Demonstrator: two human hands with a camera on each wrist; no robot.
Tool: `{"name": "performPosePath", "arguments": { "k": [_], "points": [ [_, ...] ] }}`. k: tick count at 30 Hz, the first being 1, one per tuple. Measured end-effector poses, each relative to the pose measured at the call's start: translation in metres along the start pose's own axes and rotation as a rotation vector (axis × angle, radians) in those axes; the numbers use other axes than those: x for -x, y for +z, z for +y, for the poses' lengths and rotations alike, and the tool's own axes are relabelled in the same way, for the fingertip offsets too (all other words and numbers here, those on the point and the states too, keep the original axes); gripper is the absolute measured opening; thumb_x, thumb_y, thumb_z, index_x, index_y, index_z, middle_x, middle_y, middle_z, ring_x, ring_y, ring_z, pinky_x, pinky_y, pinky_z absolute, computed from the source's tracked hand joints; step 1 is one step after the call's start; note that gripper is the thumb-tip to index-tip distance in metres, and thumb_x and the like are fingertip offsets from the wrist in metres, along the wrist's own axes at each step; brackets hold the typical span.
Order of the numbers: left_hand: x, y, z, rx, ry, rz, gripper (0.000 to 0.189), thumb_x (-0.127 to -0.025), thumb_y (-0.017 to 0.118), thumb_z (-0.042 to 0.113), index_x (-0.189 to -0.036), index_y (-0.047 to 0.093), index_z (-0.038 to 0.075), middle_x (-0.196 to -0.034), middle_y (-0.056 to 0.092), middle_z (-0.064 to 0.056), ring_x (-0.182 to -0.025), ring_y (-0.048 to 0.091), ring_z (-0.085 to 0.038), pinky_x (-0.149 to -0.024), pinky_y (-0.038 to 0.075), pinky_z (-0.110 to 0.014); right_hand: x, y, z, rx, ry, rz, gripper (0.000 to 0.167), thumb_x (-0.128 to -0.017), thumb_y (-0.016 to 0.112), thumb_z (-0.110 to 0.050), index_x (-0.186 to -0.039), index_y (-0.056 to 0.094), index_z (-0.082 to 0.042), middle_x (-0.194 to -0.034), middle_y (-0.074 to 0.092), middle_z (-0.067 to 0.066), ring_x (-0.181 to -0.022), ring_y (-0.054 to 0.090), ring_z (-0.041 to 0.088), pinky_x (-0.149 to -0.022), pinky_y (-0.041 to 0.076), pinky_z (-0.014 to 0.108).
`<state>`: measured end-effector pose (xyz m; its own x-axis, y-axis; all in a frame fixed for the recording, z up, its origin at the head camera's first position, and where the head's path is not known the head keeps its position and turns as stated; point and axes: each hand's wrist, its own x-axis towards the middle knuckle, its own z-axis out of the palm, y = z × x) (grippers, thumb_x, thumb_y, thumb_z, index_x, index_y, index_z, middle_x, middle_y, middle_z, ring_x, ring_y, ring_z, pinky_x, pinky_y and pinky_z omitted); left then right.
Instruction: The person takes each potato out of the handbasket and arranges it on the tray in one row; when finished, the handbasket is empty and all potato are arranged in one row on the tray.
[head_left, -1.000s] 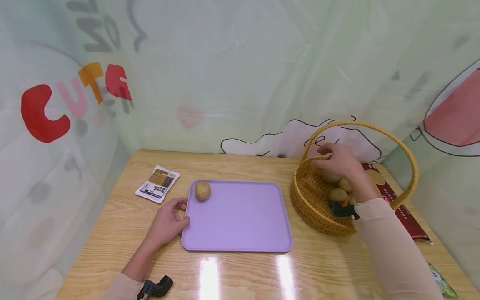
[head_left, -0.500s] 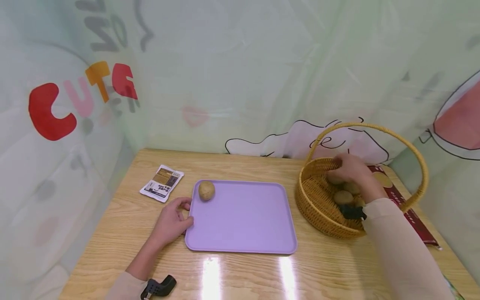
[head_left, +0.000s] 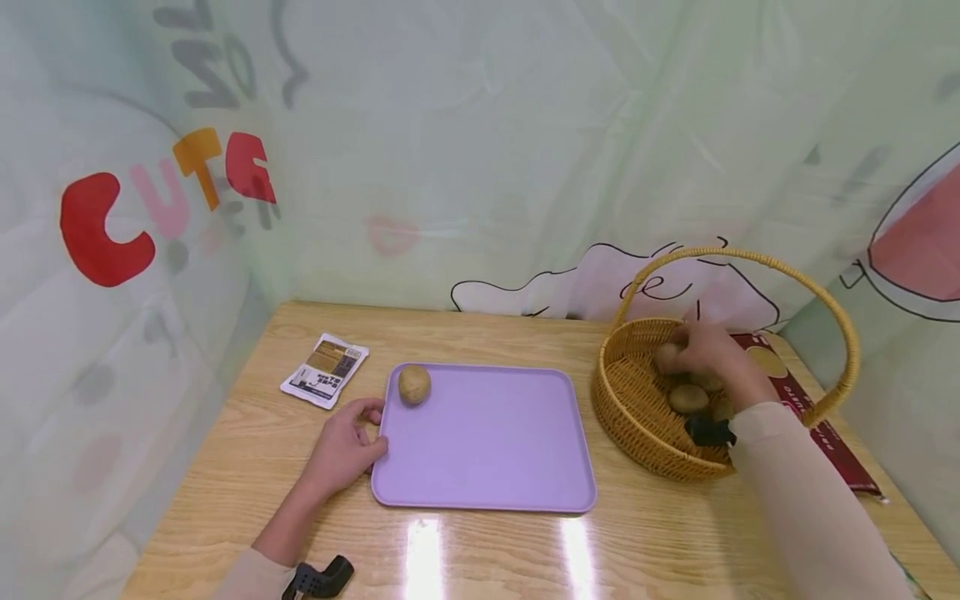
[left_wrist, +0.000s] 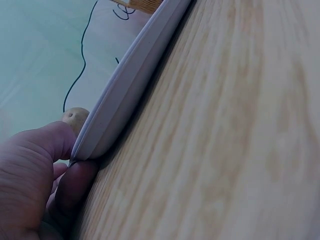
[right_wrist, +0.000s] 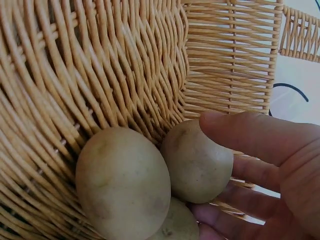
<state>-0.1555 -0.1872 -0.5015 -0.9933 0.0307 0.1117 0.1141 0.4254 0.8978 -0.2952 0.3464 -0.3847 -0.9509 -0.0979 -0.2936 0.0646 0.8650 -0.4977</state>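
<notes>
A lilac tray (head_left: 480, 442) lies on the wooden table, with one potato (head_left: 414, 384) in its far left corner. My left hand (head_left: 345, 448) pinches the tray's left edge; the left wrist view has the thumb at the rim and a finger beneath it. Over to the right, my right hand (head_left: 708, 354) reaches into a handled wicker basket (head_left: 637, 425). There its thumb and fingers hold a potato (right_wrist: 197, 165) from either side, low among the others. Another potato (right_wrist: 122, 182) sits beside that one, and a third potato (right_wrist: 175, 222) is partly hidden below.
A small foil packet (head_left: 325, 371) lies left of the tray, near the back. Behind the basket's right side is a dark red package (head_left: 832, 450), partly covered by the right arm. The basket's tall handle (head_left: 843, 333) arches over that arm. A printed curtain (head_left: 480, 167) hangs behind the table.
My right hand has gone lower into the basket and come to hold a potato. The left hand stays at the tray's edge. The head view has shifted slightly.
</notes>
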Motion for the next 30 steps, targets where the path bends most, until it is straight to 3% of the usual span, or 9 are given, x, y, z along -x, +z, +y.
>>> {"name": "performPosePath", "arguments": {
  "k": [4, 8, 20, 30],
  "points": [
    [0.002, 0.0, 0.0, 0.004, -0.008, -0.003, 0.053, -0.073, 0.071, -0.002, -0.124, 0.058, 0.002, -0.099, 0.059, -0.007, -0.049, 0.052, -0.015, -0.04, 0.048, -0.03, 0.002, 0.006, -0.003, -0.054, 0.009, 0.001, 0.048, -0.085, 0.073, -0.031, -0.119, 0.057, -0.001, -0.108, 0.056, 0.018, -0.094, 0.052, 0.034, -0.074, 0.048, 0.04],
    [0.002, -0.001, 0.0, 0.002, -0.005, 0.0, 0.053, -0.074, 0.071, -0.003, -0.124, 0.058, 0.002, -0.099, 0.059, -0.007, -0.049, 0.052, -0.015, -0.04, 0.047, -0.03, 0.004, 0.01, -0.006, 0.002, -0.05, 0.022, 0.035, -0.085, 0.074, -0.026, -0.107, 0.062, 0.0, -0.098, 0.058, 0.015, -0.084, 0.054, 0.031, -0.067, 0.049, 0.037],
    [0.001, 0.0, 0.002, -0.008, 0.005, 0.002, 0.052, -0.074, 0.071, -0.003, -0.124, 0.058, 0.001, -0.098, 0.058, -0.007, -0.049, 0.051, -0.014, -0.04, 0.047, -0.029, 0.001, 0.008, -0.01, 0.215, -0.196, 0.08, 0.039, -0.085, 0.074, -0.027, -0.11, 0.063, 0.0, -0.098, 0.064, 0.015, -0.085, 0.057, 0.031, -0.077, 0.048, 0.052],
    [0.001, 0.001, 0.001, -0.013, 0.005, 0.001, 0.052, -0.074, 0.072, -0.001, -0.124, 0.058, 0.002, -0.098, 0.058, -0.006, -0.051, 0.051, -0.014, -0.041, 0.046, -0.029, 0.01, -0.003, -0.029, 0.266, -0.254, 0.137, 0.035, -0.082, 0.074, -0.021, -0.11, 0.063, -0.002, -0.102, 0.064, 0.015, -0.09, 0.058, 0.032, -0.079, 0.048, 0.053]
  ]
}}
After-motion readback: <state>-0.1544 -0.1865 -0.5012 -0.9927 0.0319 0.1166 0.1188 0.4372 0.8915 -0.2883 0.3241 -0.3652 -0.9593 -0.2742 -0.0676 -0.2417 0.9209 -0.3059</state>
